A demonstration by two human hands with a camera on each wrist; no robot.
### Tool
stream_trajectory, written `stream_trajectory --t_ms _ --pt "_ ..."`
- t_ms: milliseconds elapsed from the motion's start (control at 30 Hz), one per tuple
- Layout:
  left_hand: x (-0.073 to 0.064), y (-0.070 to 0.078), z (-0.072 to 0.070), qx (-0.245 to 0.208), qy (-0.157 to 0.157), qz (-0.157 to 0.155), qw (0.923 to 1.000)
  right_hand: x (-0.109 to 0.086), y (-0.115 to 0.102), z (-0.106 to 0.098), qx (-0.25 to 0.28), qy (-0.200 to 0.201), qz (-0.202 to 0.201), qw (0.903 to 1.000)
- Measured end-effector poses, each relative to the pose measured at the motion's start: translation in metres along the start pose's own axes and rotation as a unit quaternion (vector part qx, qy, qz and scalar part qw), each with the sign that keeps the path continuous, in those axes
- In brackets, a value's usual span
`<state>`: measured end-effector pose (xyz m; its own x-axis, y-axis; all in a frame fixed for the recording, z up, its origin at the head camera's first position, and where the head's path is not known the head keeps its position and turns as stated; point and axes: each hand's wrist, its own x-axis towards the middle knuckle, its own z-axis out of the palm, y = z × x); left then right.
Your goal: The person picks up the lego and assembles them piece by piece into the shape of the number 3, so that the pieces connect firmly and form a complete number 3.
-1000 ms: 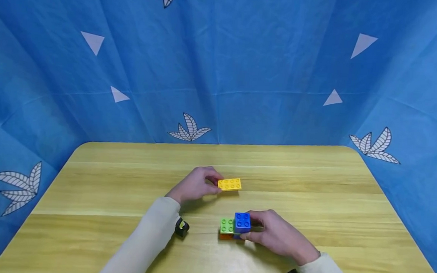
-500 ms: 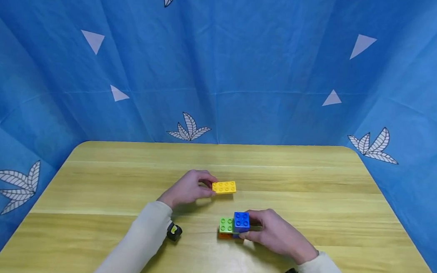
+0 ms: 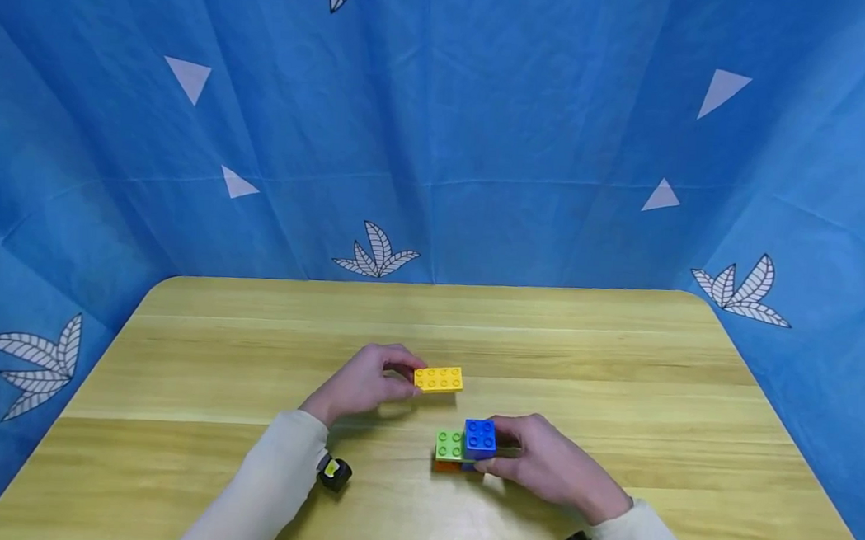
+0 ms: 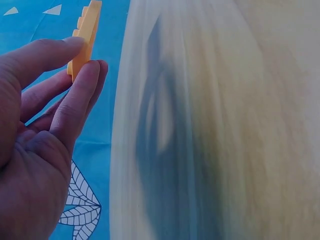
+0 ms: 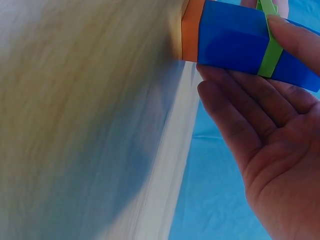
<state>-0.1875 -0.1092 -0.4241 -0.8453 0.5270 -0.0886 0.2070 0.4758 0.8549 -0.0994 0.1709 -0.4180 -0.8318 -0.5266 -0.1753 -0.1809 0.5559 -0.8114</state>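
Note:
My left hand (image 3: 362,383) pinches a thin yellow building brick (image 3: 438,378) by its left end, thumb against one side and fingertips against the other. In the left wrist view the yellow brick (image 4: 86,37) is seen edge-on, raised off the table. To the right and nearer, my right hand (image 3: 550,465) grips a brick stack from its right side. On top sits a blue brick (image 3: 479,438), beside the exposed studs of a thin green brick (image 3: 449,445). Below the green layer, the right wrist view shows another blue brick (image 5: 232,37) on an orange base (image 5: 192,32) that stands on the table.
The wooden table (image 3: 619,372) extends round both hands. A blue cloth (image 3: 530,127) with white leaf and triangle prints hangs behind it and along its sides. Black camera mounts (image 3: 334,472) sit at the wrists.
My left hand has moved left and nearer with the yellow brick, bringing it closer to the stack's depth. The right hand and its stack have stayed in place.

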Motion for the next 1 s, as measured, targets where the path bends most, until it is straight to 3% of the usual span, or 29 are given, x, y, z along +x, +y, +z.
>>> stream_trajectory --t_ms 433,633,800,1000 --pt "-0.015 0.000 0.003 -0.026 -0.003 0.015 0.9996 -0.001 0.001 0.000 -0.008 -0.001 -0.007 0.9999" --pt "-0.024 0.001 0.005 -0.043 0.001 -0.001 0.9991 -0.001 0.001 0.001 -0.006 -0.004 -0.001 1.0000" --pt "-0.030 0.003 0.006 -0.061 0.019 -0.003 0.9979 -0.001 0.000 0.000 -0.001 -0.002 0.000 1.0000" --pt "-0.036 0.010 0.006 -0.048 0.041 -0.002 0.9980 -0.001 -0.001 -0.001 0.004 -0.003 0.004 1.0000"
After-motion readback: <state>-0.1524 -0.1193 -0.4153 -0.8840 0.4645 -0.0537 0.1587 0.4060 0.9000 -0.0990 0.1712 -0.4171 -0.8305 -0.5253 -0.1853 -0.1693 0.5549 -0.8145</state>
